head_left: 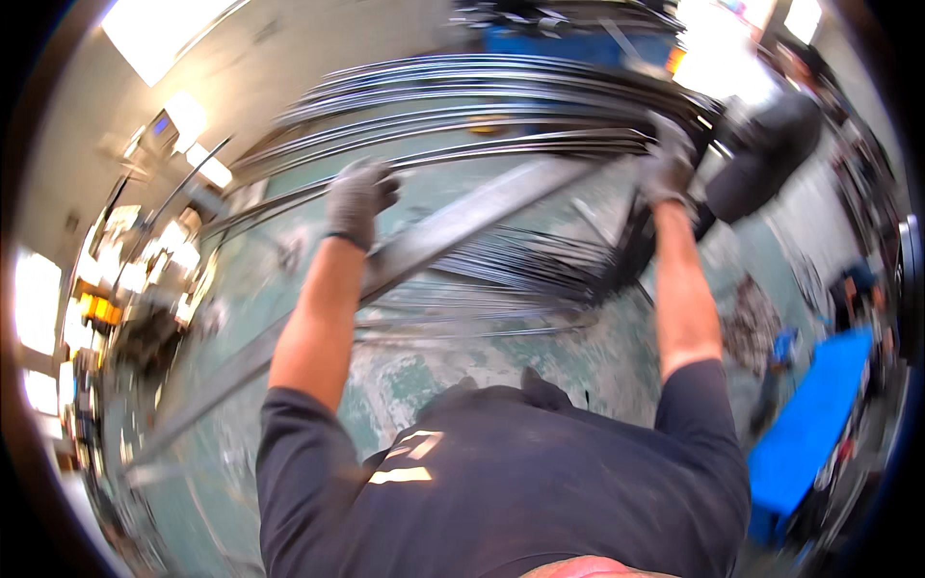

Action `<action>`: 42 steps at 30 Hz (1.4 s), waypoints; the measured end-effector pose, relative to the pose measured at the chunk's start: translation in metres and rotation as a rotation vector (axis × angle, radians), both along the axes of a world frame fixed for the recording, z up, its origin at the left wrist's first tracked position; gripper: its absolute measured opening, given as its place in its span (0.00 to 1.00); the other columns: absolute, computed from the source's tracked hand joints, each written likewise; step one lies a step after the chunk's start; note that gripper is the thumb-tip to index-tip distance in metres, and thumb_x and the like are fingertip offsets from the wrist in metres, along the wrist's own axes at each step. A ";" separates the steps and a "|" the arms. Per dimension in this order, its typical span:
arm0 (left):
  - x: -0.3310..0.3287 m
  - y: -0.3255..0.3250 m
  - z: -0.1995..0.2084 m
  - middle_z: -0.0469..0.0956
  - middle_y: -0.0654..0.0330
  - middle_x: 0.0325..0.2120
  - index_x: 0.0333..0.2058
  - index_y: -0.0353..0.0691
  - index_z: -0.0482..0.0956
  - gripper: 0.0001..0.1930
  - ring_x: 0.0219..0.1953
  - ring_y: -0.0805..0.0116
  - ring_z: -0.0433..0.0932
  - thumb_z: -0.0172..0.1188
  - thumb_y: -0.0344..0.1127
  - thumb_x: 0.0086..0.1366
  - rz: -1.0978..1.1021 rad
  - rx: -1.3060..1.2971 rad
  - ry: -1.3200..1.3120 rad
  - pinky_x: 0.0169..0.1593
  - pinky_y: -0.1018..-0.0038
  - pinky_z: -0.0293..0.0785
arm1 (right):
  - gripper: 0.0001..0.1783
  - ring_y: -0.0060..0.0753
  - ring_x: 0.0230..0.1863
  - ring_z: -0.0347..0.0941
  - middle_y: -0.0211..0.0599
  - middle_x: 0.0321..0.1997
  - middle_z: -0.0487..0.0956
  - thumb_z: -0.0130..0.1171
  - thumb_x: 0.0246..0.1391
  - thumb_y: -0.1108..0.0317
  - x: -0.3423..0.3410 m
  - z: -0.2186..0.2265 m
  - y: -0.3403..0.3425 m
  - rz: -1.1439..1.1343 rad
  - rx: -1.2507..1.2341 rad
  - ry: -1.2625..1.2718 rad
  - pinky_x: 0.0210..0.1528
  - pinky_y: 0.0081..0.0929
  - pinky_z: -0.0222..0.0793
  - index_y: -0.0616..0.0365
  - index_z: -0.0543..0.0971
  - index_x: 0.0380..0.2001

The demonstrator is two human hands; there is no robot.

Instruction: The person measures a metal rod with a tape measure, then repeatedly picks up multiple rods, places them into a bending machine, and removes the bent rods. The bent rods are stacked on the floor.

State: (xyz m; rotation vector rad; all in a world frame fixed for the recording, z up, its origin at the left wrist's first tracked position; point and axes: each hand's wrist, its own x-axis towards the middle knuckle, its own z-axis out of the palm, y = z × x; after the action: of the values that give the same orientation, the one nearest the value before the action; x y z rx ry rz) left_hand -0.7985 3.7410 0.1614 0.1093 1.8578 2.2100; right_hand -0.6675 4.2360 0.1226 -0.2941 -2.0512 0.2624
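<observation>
Long rods across two gloved hands

Nearest strands of the thin metal rods point(520, 148) lie towards twelve o'clock, ahead of the person. Long axis crosswise, roughly nine to three; the left stretch dips towards eight, though the lens bends straight edges. Both ends look plain, so no leading end can be told.

Left hand point(361, 199), at eleven, gloved: fingers curled at the rods; blur hides whether the grip is closed. Right hand point(667, 166), at two, gloved: against the rods near their right end; cannot tell how tightly, if at all, it grips.

Handling, my judgement: keep the hands well apart and level, support both sides evenly, and allow for the long left stretch whipping or snagging.

More rods point(453, 72) fan out beyond, at twelve. A grey beam point(482, 212) slants from eight to one, nearer the body; a lower rod bundle point(525, 265) sits just below it. Outward: a co-worker point(771, 144) at two, near the right hand; a blue panel point(809, 424) at four; green floor point(385, 380) underneath.
</observation>
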 end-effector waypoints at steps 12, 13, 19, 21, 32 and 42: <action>0.152 -0.083 0.008 0.85 0.49 0.33 0.41 0.37 0.87 0.11 0.36 0.49 0.85 0.70 0.36 0.62 0.545 -1.098 0.800 0.43 0.59 0.81 | 0.36 0.55 0.71 0.72 0.46 0.70 0.79 0.47 0.55 0.80 -0.056 -0.001 0.060 0.102 0.362 -0.209 0.77 0.49 0.62 0.49 0.80 0.67; 0.154 -0.092 0.003 0.84 0.50 0.32 0.39 0.37 0.86 0.10 0.35 0.49 0.84 0.69 0.35 0.62 0.592 -1.104 0.860 0.42 0.59 0.81 | 0.35 0.55 0.71 0.72 0.49 0.68 0.79 0.47 0.55 0.80 -0.052 0.003 0.061 0.073 0.397 -0.244 0.77 0.49 0.62 0.51 0.80 0.66; 0.160 -0.099 -0.019 0.83 0.59 0.28 0.31 0.43 0.84 0.04 0.33 0.58 0.84 0.68 0.34 0.57 0.669 -1.197 1.013 0.46 0.54 0.81 | 0.32 0.55 0.74 0.69 0.46 0.69 0.79 0.60 0.57 0.72 0.001 0.012 -0.156 0.494 0.214 -0.033 0.78 0.52 0.59 0.54 0.78 0.67; 0.172 -0.114 -0.022 0.85 0.57 0.35 0.33 0.43 0.84 0.06 0.41 0.55 0.85 0.68 0.35 0.58 0.543 -1.109 0.982 0.57 0.52 0.79 | 0.23 0.52 0.72 0.73 0.44 0.66 0.82 0.62 0.67 0.67 0.019 0.006 -0.278 0.831 -0.025 -0.099 0.76 0.49 0.64 0.55 0.81 0.64; 0.408 -0.426 -0.170 0.83 0.54 0.38 0.36 0.43 0.84 0.06 0.45 0.48 0.83 0.61 0.35 0.63 0.467 -1.142 0.127 0.49 0.52 0.78 | 0.30 0.53 0.67 0.75 0.44 0.67 0.81 0.61 0.70 0.49 0.084 0.029 -0.699 0.824 0.502 -0.382 0.69 0.48 0.70 0.52 0.77 0.68; 0.536 -0.648 -0.278 0.85 0.50 0.36 0.38 0.41 0.86 0.09 0.42 0.46 0.84 0.62 0.40 0.68 1.133 -0.716 -0.425 0.46 0.56 0.79 | 0.45 0.60 0.71 0.70 0.50 0.73 0.74 0.67 0.61 0.41 0.106 0.013 -1.081 1.060 0.673 -0.299 0.74 0.51 0.64 0.51 0.69 0.75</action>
State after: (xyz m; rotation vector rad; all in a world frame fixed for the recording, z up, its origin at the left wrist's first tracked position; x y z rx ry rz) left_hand -0.2620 3.0933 -0.1167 -1.7349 2.5702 1.5524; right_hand -0.5613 3.1554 0.1359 1.2542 -2.2734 0.1394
